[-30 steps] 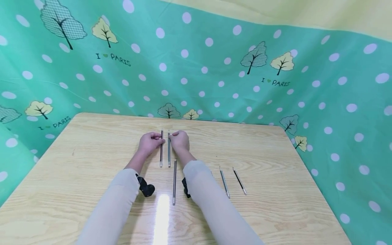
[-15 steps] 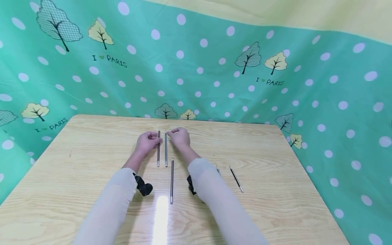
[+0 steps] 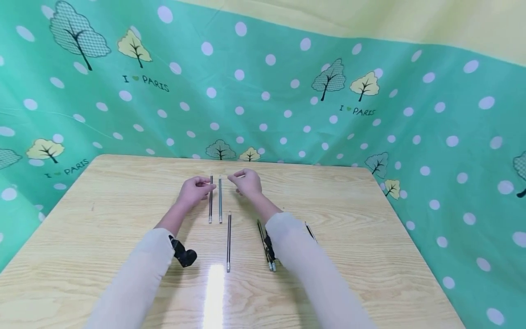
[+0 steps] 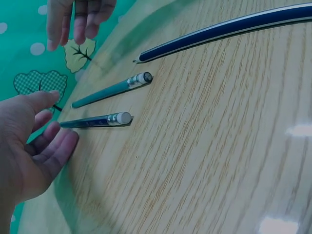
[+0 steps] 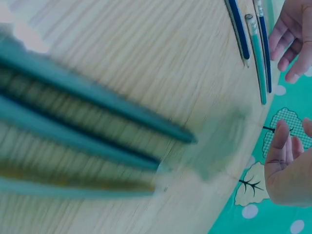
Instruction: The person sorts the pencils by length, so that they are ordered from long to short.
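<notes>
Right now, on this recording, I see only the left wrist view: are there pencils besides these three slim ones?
Observer: Yes, more slim, pale-ended pencils lie beside the off-white right sleeve.
Operator: The nearest slim dark-blue pencil leaves my frame; which way does that end point?
Observer: Toward the person, in the head view.
Operator: And the slim dark pencil with a white eraser, partly hidden by the left hand?
Observer: Its far end shows just beyond the thumb.

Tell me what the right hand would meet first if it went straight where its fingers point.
Probably the teal pencil, near its far end, though the right hand may pass above it.
</notes>
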`<state>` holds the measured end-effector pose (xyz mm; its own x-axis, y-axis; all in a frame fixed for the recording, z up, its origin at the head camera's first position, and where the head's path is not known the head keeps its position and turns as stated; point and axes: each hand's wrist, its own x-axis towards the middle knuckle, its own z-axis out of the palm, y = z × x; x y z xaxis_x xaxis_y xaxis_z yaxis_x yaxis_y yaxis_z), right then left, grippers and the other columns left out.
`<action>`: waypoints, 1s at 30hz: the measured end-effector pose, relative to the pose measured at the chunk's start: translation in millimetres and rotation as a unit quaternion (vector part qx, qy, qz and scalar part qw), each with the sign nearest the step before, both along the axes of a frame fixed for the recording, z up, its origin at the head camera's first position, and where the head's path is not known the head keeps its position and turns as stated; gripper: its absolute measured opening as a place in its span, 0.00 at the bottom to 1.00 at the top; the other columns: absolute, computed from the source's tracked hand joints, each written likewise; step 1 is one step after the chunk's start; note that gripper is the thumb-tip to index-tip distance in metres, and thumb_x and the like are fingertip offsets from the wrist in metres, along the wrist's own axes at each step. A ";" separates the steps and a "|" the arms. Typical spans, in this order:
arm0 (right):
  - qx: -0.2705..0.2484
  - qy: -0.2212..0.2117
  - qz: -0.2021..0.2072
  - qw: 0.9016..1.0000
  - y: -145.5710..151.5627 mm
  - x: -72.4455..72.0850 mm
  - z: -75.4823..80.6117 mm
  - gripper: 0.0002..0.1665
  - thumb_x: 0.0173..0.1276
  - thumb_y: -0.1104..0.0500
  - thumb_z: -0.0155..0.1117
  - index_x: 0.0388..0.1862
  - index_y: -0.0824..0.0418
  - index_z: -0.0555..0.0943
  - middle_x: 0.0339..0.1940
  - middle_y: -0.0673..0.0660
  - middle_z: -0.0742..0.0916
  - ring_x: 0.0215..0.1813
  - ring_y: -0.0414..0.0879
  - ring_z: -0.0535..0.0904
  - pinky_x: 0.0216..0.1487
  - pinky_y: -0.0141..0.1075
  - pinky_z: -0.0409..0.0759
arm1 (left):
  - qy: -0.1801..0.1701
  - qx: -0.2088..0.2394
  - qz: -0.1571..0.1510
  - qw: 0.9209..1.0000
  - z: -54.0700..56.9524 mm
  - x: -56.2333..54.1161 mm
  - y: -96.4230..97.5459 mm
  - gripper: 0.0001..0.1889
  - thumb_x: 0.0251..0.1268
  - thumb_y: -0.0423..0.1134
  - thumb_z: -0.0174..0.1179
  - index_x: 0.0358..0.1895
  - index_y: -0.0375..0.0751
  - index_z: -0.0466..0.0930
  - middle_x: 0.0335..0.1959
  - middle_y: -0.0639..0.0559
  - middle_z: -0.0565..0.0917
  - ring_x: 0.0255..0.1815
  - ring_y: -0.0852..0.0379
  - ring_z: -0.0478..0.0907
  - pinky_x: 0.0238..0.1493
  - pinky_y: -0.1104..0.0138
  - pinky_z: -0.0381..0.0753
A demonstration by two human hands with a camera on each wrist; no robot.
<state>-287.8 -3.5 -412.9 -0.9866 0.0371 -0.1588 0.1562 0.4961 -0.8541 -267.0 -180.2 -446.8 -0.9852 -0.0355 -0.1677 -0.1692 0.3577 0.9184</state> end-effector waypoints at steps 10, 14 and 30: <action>-0.008 0.011 0.047 0.999 27.8 10.4 8.4 0.19 0.61 0.48 0.65 0.45 0.59 0.78 0.41 0.63 0.86 0.37 0.59 0.83 0.34 0.42 0.85 | 0.008 -0.052 -0.037 0.998 13.8 6.2 5.0 0.25 0.64 0.45 0.58 0.60 0.34 0.71 0.51 0.40 0.75 0.44 0.50 0.76 0.45 0.62 0.83; -0.004 0.008 0.054 0.998 35.7 13.4 9.4 0.18 0.62 0.48 0.65 0.44 0.58 0.78 0.41 0.64 0.86 0.37 0.60 0.83 0.37 0.46 0.85 | 0.011 -0.080 -0.044 0.996 17.1 8.0 8.5 0.24 0.63 0.46 0.59 0.58 0.36 0.73 0.50 0.42 0.76 0.42 0.53 0.75 0.42 0.66 0.82; 0.007 0.000 0.101 0.995 54.8 32.4 10.7 0.17 0.61 0.48 0.66 0.42 0.57 0.79 0.37 0.67 0.85 0.35 0.60 0.83 0.37 0.51 0.83 | 0.035 -0.103 -0.092 0.990 26.6 24.4 17.6 0.24 0.62 0.49 0.60 0.55 0.35 0.75 0.46 0.43 0.78 0.46 0.50 0.74 0.39 0.70 0.77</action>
